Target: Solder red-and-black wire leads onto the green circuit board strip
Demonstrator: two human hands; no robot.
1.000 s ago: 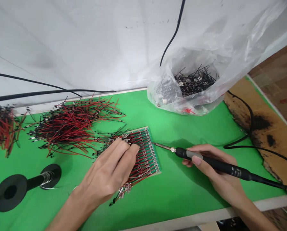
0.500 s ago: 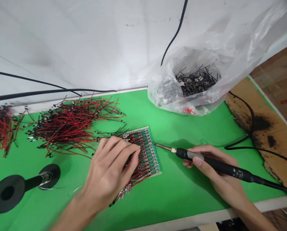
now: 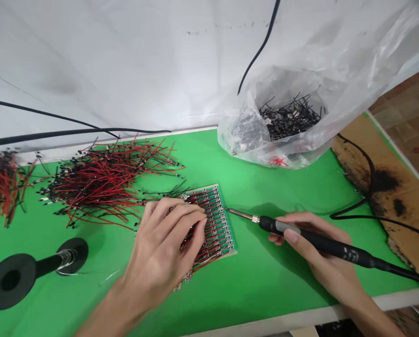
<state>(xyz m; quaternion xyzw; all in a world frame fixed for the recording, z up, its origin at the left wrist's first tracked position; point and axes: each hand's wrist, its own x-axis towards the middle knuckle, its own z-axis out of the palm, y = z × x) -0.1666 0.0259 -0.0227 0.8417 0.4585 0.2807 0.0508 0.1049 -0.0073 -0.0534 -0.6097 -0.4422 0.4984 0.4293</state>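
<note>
A green circuit board lies on the green mat, with red wires laid side by side across it. Over its left part is my left hand, thumb and index fingertips pinched together above the wires; what they hold is too small to make out. My right hand grips a black soldering iron like a pen. The iron's metal tip points left and sits at the board's right edge, near the upper rows; whether it touches cannot be told.
Piles of red and black wires lie at the left, above a black solder spool. A clear plastic bag with black pieces stands at the back. Scorched cardboard and the iron's cable are at the right.
The view has shifted slightly. My left hand has tilted a little over the board, covering more of the wires at its lower left. Both hands keep their grips.
</note>
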